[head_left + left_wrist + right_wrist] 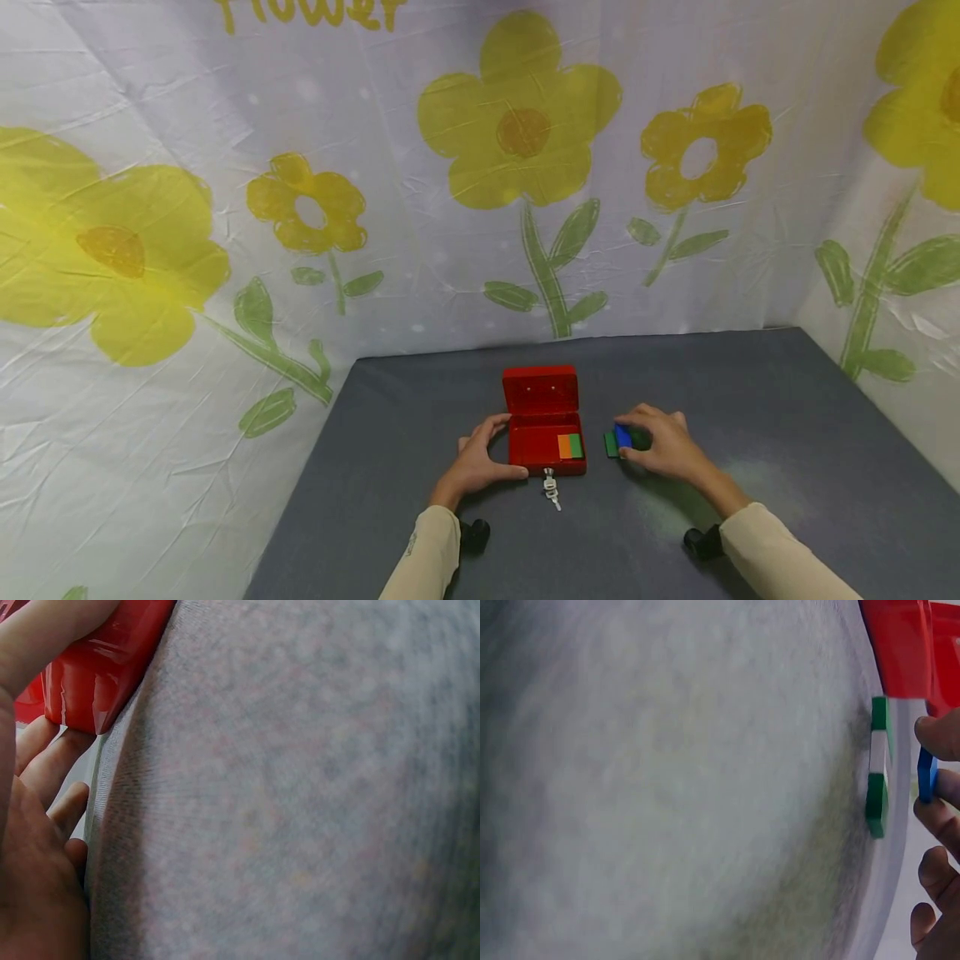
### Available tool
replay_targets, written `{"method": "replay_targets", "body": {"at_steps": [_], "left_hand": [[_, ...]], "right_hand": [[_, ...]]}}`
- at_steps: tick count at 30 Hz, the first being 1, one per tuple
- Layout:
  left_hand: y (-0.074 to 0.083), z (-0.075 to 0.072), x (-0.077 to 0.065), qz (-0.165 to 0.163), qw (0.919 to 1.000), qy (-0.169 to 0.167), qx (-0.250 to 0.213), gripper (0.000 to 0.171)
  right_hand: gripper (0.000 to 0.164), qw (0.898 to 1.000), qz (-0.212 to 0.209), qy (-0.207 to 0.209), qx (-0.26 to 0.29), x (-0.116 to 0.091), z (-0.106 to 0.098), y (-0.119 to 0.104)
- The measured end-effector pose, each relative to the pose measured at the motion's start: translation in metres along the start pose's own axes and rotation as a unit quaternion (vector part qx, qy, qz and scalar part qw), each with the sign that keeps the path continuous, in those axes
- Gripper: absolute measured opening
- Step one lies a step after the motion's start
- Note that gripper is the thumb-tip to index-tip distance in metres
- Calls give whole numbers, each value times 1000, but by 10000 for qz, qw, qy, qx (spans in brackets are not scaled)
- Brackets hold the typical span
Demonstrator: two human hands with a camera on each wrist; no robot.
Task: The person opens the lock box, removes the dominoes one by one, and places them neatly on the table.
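Observation:
A red cash box (543, 437) stands on the table with its lid (541, 389) raised. Orange (564, 447) and green (576, 446) blocks lie side by side in its right part. My left hand (476, 463) holds the box by its left side, thumb at the front corner and fingers toward the back; the left wrist view shows fingers against the red wall (94, 682). Between thumb and fingertips my right hand (663, 446) pinches a thin blue block (927, 775). Just beneath it, a row of green (875, 804) and white (877, 752) pieces lies on the table.
Keys (551, 490) hang from the lock at the box's front. The dark grey table (420, 400) reaches back to a white cloth (420, 283) with yellow flowers. Dark wrist camera mounts (474, 536) sit beneath both wrists.

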State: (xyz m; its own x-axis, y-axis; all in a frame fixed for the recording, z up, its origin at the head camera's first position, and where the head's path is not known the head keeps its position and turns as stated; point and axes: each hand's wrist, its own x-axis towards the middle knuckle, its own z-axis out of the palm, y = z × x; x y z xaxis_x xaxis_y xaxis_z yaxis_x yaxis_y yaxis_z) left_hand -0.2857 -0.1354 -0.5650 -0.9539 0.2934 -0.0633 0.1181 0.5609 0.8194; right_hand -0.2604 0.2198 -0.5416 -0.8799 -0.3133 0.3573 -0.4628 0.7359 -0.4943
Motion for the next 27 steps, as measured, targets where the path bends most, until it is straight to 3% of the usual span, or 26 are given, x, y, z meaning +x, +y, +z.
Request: {"method": "replay_targets", "body": {"at_steps": [27], "left_hand": [[2,0,0,-59,10000,37,-30,96]], "right_hand": [[47,9995,229,147,-146,-20,-16,26]]}}
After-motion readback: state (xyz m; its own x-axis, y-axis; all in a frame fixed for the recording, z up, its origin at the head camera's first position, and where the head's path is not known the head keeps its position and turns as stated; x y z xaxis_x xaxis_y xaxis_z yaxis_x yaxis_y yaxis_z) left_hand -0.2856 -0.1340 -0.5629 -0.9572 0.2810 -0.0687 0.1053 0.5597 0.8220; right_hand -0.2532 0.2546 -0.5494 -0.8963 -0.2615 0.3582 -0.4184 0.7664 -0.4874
